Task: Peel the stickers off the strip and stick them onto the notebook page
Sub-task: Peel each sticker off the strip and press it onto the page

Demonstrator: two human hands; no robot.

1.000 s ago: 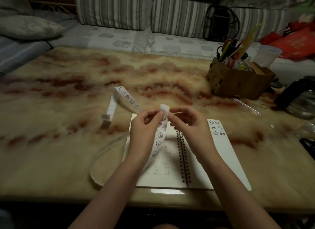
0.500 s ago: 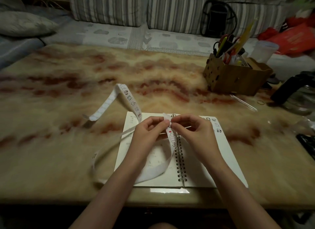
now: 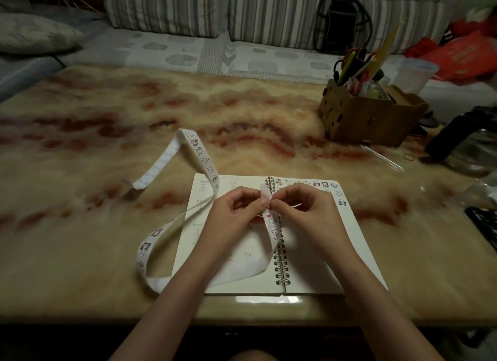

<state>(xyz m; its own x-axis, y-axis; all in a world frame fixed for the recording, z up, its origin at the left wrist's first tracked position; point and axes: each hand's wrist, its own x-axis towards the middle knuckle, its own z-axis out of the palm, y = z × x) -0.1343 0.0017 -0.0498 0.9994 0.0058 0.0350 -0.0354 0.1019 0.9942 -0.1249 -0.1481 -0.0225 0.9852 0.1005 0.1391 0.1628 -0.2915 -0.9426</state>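
Far left of the notebook [image 3: 304, 277] and beyond the table's [image 3: 80, 113] far edge, a grey pillow [image 3: 35, 32] lies on the sofa. Just left of the notebook, the sticker strip [image 3: 204, 159] touches the table with one end. From there it arches up and back down across the left page's top corner. It then loops out past the notebook's near-left corner and sweeps back over the left page, rising to the hands above the spiral binding.

The left hand [image 3: 236, 213] hovers over the left page with its fingers curled, thumb and forefinger pinching the strip near its upper end. The right hand [image 3: 306, 213] is over the right page, also curled. Its fingertips meet the left hand's at the same spot on the strip; they seem to nip a sticker's edge, though it is too small to be sure.

A row of stickers [image 3: 317, 184] already sits along the top of the right page.

Beyond the notebook's far-right corner stands a cardboard box [image 3: 371, 121] filled with pens and scissors. A clear pen [image 3: 382, 156] lies on the table between them. A plastic cup [image 3: 415, 71] stands behind the box. Further right of the notebook are a rubber band [image 3: 410, 157] and a glass pot [image 3: 470, 151] with a black handle.
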